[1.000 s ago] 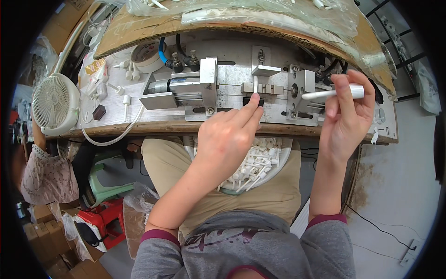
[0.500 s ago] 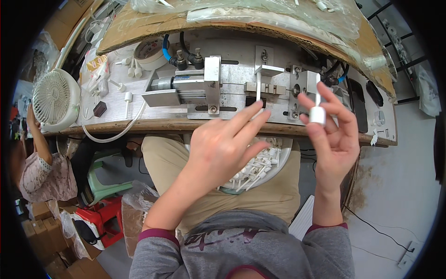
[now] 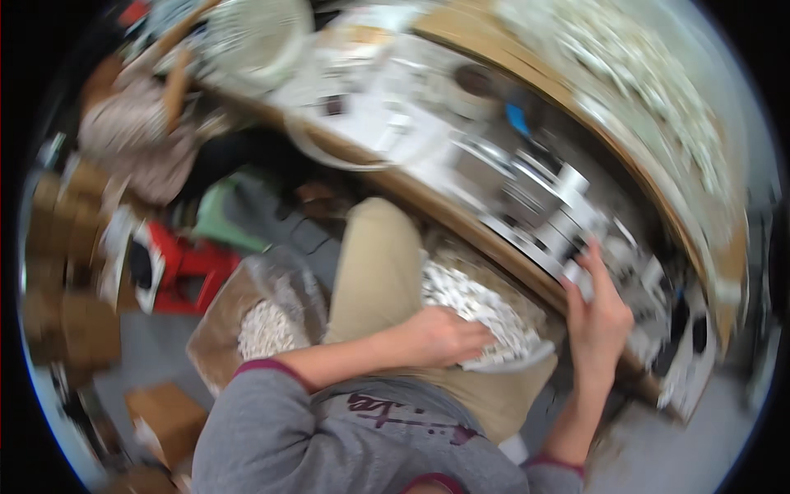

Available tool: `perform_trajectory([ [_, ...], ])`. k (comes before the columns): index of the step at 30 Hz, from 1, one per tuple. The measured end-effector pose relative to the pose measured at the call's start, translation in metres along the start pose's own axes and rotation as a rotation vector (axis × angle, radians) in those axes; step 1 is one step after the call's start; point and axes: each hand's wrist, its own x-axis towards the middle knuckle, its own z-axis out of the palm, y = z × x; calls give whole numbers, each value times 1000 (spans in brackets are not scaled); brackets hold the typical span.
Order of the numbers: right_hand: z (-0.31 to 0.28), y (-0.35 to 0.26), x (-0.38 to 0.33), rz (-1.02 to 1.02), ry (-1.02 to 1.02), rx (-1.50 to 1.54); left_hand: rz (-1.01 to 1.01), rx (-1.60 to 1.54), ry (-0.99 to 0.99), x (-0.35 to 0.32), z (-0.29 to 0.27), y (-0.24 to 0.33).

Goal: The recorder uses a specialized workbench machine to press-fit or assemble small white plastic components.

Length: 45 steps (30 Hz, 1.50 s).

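Note:
My left hand point(image 3: 440, 336) is at the near left edge of a basin on my lap, its fingers curled in; whether it holds a piece is hidden. White plastic pieces point(image 3: 471, 309) fill the basin, whose pale rim point(image 3: 531, 359) shows at the right. My right hand point(image 3: 599, 317) is raised at the bench's front edge, beside a metal clamping fixture point(image 3: 531, 198). Between its thumb and fingers is a white plastic piece point(image 3: 578, 278), smeared by motion.
An open carton point(image 3: 218, 333) holding many white pieces stands left of my legs. Beyond it are a red stool point(image 3: 193, 267), a green stool point(image 3: 234, 210) and a seated person point(image 3: 140, 148). A cardboard shelf point(image 3: 576, 86) overhangs the bench. A white fan point(image 3: 259, 37) stands at the far left.
The view has turned left and blurred. My left hand has left the fixture and come down to the basin, its fingers now curled. My right hand stays raised with the white piece.

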Motion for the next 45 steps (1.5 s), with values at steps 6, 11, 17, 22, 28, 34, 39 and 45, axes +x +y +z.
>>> perform_trajectory([
  [6, -12, 6, 3, 2, -127, -80, -20, 24, -114, -29, 30, -9],
  [11, -3, -9, -15, 35, 103, 3, -170, 54, -2, -49, 36, -12],
  [17, 68, 1, -126, -447, -47, 127, -393, 24, 374, -49, 39, -23],
  [22, 109, -34, -169, -600, -397, 76, -493, 61, 468, -23, 49, -53],
  [28, 162, -27, -157, -647, -371, -75, -645, 187, 61, 0, 55, -83],
  [34, 171, -1, -131, -638, -185, -191, -529, 309, 296, -6, 51, -82],
  [39, 174, 13, -120, -644, -97, -204, -572, 234, 308, -2, 41, -82],
  [45, 160, 22, -98, -619, -144, -170, -508, 330, 152, -13, 48, -86],
])
